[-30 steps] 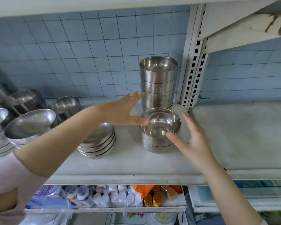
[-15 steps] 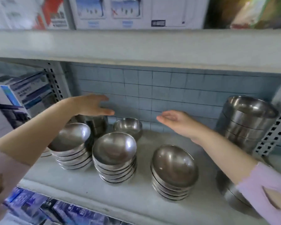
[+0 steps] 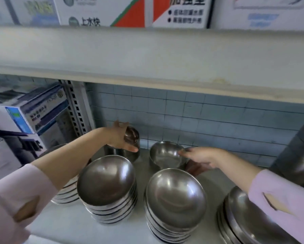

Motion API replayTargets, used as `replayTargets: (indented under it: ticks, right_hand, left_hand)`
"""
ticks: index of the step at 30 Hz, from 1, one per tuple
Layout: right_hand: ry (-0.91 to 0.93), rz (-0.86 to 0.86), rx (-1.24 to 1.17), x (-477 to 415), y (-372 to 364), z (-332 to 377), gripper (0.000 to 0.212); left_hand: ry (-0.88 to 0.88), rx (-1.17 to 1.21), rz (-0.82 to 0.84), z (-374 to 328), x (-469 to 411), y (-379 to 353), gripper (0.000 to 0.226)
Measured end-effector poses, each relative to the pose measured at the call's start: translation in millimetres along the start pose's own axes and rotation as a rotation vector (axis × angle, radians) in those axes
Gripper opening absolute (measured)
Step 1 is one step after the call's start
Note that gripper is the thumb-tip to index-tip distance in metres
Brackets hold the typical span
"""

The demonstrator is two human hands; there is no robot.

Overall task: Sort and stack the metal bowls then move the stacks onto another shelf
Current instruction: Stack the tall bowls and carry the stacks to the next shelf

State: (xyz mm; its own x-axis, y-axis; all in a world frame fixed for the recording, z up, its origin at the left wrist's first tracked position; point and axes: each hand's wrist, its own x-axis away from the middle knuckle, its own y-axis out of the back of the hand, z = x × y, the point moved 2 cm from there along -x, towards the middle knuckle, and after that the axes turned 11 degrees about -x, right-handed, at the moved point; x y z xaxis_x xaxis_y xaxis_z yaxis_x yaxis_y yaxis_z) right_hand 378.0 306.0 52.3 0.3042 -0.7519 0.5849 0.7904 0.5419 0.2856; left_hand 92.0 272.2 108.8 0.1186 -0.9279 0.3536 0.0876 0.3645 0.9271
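Several stacks of shallow metal bowls stand on the grey shelf (image 3: 140, 166): one stack (image 3: 107, 189) front centre-left, another stack (image 3: 174, 199) front centre, a third (image 3: 249, 224) at the lower right. At the back, my left hand (image 3: 120, 138) wraps the rim of a deep steel bowl (image 3: 132, 138). My right hand (image 3: 200, 156) pinches the right rim of a small single bowl (image 3: 165, 154) near the tiled wall. A further stack (image 3: 66, 194) lies partly hidden under my left forearm.
A tall stack of deep steel bowls (image 3: 299, 155) rises at the right edge. The upper shelf board (image 3: 147, 53) hangs low overhead, with boxes above it. A slotted upright post (image 3: 75, 110) and cartons (image 3: 26, 113) bound the left side.
The view has swung left and up along the shelf. Both hands reached to the back row: the left closed on the deep bowl, the right took the small bowl's rim.
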Motion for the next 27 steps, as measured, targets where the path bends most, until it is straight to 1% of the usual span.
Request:
replayTargets:
  ticks: [3, 4, 6, 8, 12, 14, 17, 19, 21, 25, 27]
  right_hand:
    - [-0.011, 0.031, -0.046, -1, -1, -2, 0.031]
    - [-0.010, 0.045, -0.062, -1, -1, -4, 0.030]
    - [0.000, 0.068, -0.107, -2, 0, -7, 0.037]
    - [0.007, 0.070, -0.134, -3, 0, -8, 0.040]
    - [0.009, 0.047, -0.188, -4, 3, -6, 0.047]
    - [0.023, 0.028, -0.196, 2, 7, -4, 0.049]
    - [0.080, 0.007, -0.235, 24, 14, 0, 0.044]
    - [0.131, -0.017, -0.315, 46, 22, 1, 0.032]
    - [0.190, -0.061, -0.369, 70, 31, 0, 0.021]
    - [0.285, -0.179, -0.411, 118, 58, -16, 0.015]
    - [0.308, -0.242, -0.432, 143, 74, -30, 0.017]
  left_hand:
    - [0.028, -0.035, -0.047, 6, -7, -8, 0.129]
    - [0.030, -0.051, -0.062, 7, -7, -8, 0.126]
    - [0.006, -0.036, -0.065, 6, -3, -6, 0.119]
    - [-0.015, 0.016, -0.074, 5, -2, -4, 0.116]
    - [0.020, 0.097, -0.127, 10, -3, -5, 0.122]
    - [0.000, 0.144, -0.161, 11, 1, -5, 0.122]
    - [-0.043, 0.220, -0.245, 7, 20, 7, 0.126]
    - [-0.051, 0.254, -0.323, 2, 37, 19, 0.127]
    - [-0.081, 0.288, -0.389, -8, 54, 31, 0.123]
    - [-0.136, 0.312, -0.474, -44, 85, 49, 0.118]
    - [-0.161, 0.316, -0.508, -71, 100, 56, 0.117]
